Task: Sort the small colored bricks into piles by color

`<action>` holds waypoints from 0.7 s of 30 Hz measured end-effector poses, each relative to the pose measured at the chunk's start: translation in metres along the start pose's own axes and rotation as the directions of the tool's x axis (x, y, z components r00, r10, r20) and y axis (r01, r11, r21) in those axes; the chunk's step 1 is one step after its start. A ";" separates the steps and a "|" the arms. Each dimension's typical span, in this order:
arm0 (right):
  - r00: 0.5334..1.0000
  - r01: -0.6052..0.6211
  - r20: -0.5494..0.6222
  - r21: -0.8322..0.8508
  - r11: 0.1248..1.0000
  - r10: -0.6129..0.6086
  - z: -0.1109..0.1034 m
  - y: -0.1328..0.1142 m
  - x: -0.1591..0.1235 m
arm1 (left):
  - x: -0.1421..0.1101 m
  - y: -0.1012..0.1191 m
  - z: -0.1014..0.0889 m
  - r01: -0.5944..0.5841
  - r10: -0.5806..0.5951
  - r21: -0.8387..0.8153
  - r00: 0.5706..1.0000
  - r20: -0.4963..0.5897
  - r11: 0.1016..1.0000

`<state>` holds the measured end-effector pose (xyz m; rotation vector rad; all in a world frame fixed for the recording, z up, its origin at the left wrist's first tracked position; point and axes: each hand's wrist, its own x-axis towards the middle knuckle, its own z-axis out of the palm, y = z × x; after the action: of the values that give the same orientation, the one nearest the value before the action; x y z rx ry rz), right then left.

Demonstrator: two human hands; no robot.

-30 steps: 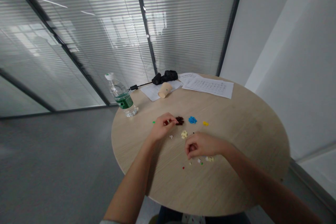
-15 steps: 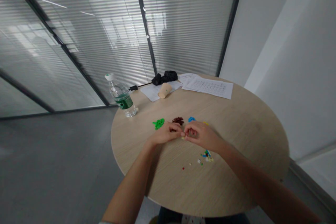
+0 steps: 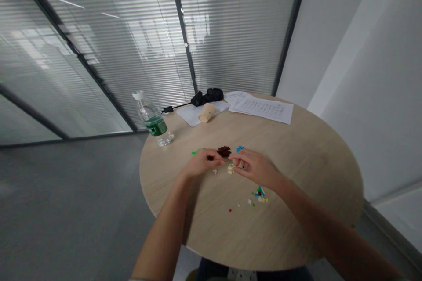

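Small plastic bricks lie in sorted heaps on a round pale wood table (image 3: 303,184). My left hand (image 3: 202,162) rests with curled fingers just left of a dark brown heap (image 3: 224,151), and it hides most of a green heap (image 3: 198,151). My right hand (image 3: 253,167) reaches in from the right, its fingertips over a cream heap (image 3: 231,168). Part of a blue heap (image 3: 240,148) shows above those fingers. I cannot tell whether either hand pinches a piece. A mixed cluster of bricks (image 3: 260,195) lies nearer me, below my right hand.
A plastic water bottle (image 3: 152,124) stands at the table's left edge. Toward the far edge lie a paper cup on its side (image 3: 207,113), printed sheets (image 3: 260,109), and a black bundle (image 3: 206,96) with a cable. Glass partitions with blinds and a white wall surround the table.
My hands have parted slightly after their fingertips met, and they now sit over the cream heap. Since the oldest frame, the green heap and mixed cluster have grown.
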<state>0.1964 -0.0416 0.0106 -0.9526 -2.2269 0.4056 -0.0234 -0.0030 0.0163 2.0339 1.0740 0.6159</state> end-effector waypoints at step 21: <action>0.999 0.047 0.018 -0.029 0.998 -0.046 0.003 0.009 -0.001 | -0.007 -0.025 -0.017 0.031 -0.053 0.192 0.992 0.111 0.981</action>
<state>0.1993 -0.0366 0.0035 -0.9138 -2.2720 0.3625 -0.0506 0.0070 0.0064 2.1750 1.1405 0.3797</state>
